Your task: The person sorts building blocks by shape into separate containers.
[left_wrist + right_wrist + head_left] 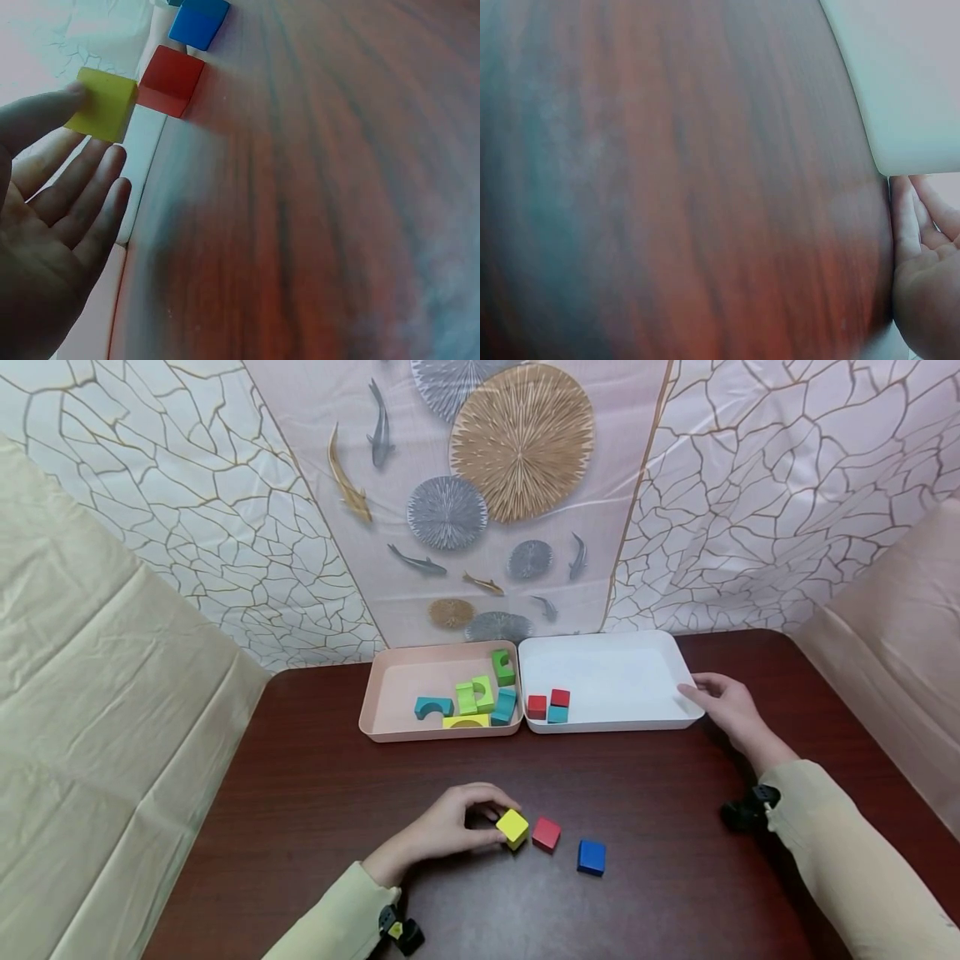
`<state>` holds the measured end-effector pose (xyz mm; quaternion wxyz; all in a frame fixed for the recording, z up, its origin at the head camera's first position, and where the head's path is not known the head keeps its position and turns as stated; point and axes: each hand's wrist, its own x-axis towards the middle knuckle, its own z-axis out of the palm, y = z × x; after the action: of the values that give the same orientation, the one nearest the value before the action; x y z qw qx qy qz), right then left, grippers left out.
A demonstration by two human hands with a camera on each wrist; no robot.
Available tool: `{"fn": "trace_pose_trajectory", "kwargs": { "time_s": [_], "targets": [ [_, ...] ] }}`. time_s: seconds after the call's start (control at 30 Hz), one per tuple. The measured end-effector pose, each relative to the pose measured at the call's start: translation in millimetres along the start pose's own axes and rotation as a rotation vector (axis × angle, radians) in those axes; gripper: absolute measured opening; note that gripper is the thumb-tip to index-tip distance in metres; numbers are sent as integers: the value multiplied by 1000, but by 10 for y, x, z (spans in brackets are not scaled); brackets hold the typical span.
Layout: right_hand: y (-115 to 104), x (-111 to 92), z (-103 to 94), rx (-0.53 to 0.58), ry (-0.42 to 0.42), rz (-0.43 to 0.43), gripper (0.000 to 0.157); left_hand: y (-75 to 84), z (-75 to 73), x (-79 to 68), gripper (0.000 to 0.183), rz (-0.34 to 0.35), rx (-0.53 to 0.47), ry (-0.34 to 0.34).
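Observation:
My left hand (457, 822) pinches a yellow cube (513, 828) between thumb and fingers, low over the table. In the left wrist view the thumb lies on one face of the cube (105, 105), with several fingers extended below it. Just right of it is a red cube (547, 834), then a blue cube (592, 857) on the tabletop. My right hand (727, 708) holds the right side of the white tray (622, 677), its thumb over the rim. In the right wrist view the fingers (906, 225) are beside the tray's corner, partly hidden.
Two red cubes (537, 707) and a teal block (557, 715) sit in the white tray's left front corner. A pink tray (390, 693) adjoins it, with several arch blocks (433, 707) inside. Patterned cloth (525, 585) hangs behind the dark wooden table (300, 827).

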<state>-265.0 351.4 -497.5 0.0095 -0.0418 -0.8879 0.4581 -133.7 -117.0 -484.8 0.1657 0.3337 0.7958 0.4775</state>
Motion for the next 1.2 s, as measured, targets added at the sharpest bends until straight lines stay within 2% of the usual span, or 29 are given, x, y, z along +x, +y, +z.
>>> {"fn": "trace_pose_trajectory", "kwargs": {
  "time_s": [0.4,1.2],
  "targets": [
    [13,7,1,-7,-6,7,68,-42,-37,75,37,-11,-31,99],
    [-14,-7,-6,1,-14,9,69,-36,-98,333,37,21,-81,206]
  ]
}}
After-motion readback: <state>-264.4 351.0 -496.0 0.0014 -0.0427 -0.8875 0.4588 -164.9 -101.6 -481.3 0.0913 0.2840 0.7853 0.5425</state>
